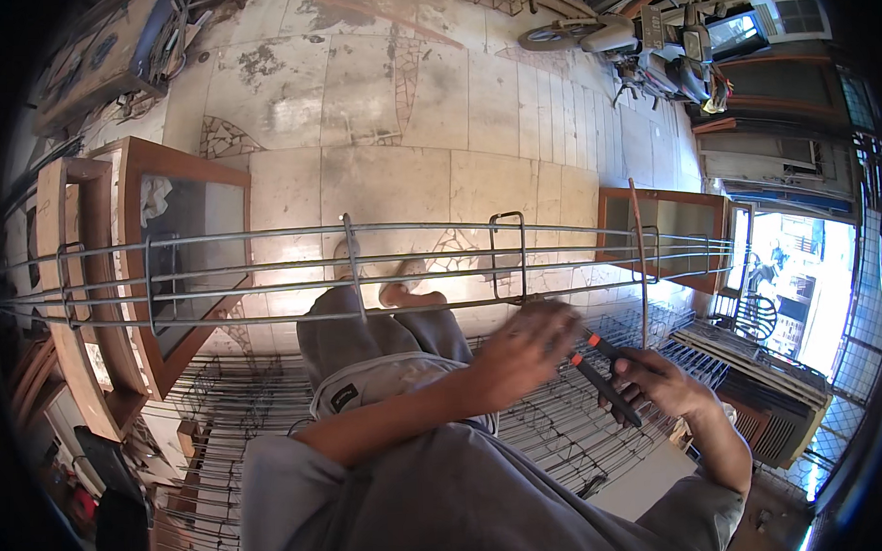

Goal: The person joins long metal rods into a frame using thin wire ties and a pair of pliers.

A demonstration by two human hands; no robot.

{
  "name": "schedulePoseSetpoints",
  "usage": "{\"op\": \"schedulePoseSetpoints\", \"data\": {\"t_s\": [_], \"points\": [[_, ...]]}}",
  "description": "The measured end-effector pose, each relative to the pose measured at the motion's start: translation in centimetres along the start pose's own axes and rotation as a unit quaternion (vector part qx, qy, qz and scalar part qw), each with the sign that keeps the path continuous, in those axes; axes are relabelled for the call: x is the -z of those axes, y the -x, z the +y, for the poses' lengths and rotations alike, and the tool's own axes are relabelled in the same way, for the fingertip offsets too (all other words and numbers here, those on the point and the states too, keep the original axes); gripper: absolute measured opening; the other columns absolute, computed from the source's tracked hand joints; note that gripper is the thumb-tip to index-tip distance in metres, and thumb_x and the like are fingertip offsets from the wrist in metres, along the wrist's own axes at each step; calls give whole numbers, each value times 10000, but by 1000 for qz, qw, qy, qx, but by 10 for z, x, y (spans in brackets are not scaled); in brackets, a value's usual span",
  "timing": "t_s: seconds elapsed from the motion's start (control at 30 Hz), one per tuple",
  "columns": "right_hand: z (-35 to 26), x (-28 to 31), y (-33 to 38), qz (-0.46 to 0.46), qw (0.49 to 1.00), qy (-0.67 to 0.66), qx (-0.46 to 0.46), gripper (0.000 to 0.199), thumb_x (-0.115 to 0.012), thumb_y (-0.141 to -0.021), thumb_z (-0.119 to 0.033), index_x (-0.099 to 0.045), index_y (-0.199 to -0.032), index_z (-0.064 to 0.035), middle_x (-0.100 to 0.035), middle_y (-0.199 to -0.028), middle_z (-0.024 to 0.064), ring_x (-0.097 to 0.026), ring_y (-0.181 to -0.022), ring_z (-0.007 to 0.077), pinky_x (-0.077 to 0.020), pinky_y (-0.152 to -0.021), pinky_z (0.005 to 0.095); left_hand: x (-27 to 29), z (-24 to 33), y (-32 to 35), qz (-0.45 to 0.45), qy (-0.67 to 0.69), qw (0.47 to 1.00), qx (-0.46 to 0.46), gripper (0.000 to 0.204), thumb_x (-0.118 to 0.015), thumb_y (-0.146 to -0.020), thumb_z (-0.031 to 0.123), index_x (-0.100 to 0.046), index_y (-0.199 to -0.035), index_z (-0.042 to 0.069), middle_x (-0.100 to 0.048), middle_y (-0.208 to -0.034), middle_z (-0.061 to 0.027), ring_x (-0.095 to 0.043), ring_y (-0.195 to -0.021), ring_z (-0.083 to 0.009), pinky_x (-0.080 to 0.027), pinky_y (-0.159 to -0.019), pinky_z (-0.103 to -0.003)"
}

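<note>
A long rebar cage (421, 260) of thin steel rods with rectangular stirrups (507, 215) runs across in front of me. My left hand (536, 342) is just at its near lower rod, right of the middle. That hand is blurred, and its fingers are not clear. In my right hand (658, 383) is a pair of pincers (606, 386) with black-and-orange handles. The fingers wrap about the handles, which stand apart. The pincers' head points toward the left hand and is hidden by it.
Wooden frames with glass panels stand under the cage at the left (140, 267) and right (662, 219). Stacked wire cages (242, 418) lie around my body. A thin brown rod (642, 268) stands upright at the right. A motorcycle (647, 50) is at the far right.
</note>
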State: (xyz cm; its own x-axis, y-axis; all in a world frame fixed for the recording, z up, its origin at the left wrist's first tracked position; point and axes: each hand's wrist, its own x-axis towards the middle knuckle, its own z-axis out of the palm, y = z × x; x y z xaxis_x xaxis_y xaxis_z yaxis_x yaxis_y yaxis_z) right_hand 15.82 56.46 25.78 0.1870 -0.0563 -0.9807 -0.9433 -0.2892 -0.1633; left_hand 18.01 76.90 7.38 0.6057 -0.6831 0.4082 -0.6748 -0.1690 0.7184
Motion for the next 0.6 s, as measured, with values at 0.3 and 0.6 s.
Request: {"op": "schedulePoseSetpoints", "data": {"t_s": [0.3,0.6], "points": [[-17,-63,39,330,606,679,251,686,-707,-873,-401,-506,-1373,24,-630,-1085,168,-623,-887,299,-518,-792,416,-25,13,-43,-16,58,996,-62,549,-699,-731,123,-542,-1232,-34,-635,-1077,-140,-631,-979,-269,-488,-904,-377],[6,-56,23,307,693,616,213,424,-661,-928,-256,-573,-1207,50,-644,-1038,180,-638,-764,271,-539,-653,400,-33,21,-43,7,102,990,-102,559,-671,-808,170,-526,-1307,-37,-604,-1215,-205,-594,-1151,-338,-466,-990,-463]]}}
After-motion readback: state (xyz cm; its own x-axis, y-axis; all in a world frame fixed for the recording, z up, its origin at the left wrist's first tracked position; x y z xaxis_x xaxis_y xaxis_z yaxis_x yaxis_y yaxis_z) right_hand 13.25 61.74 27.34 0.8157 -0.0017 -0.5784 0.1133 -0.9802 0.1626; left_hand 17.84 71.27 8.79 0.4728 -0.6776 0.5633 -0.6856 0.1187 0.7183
